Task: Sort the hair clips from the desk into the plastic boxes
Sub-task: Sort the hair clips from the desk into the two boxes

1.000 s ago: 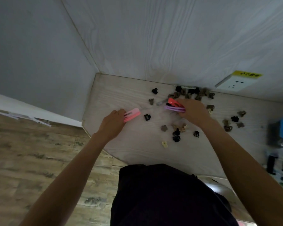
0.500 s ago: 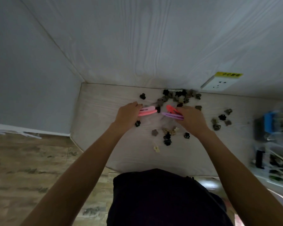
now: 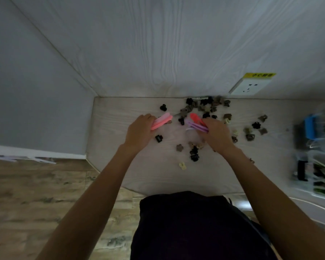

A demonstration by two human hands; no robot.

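So both hands are down on the pale wood desk (image 3: 120,113) right now. The left hand (image 3: 139,131) has its fingers curled around a couple of long pink clips (image 3: 161,121), sticking out toward the middle. The right hand (image 3: 217,133) is gripping a purple clip (image 3: 196,126) with a red-orange one (image 3: 195,117) on top, fingers wrapped round them. Loads of little black and brown claw clips (image 3: 204,105) are scattered near the back wall, plus a few more between the hands and off to the right. The plastic boxes (image 3: 315,147) sit at the far right edge, pretty blurry, one blue thing (image 3: 310,127) in there. Wall socket (image 3: 249,87) above the pile.
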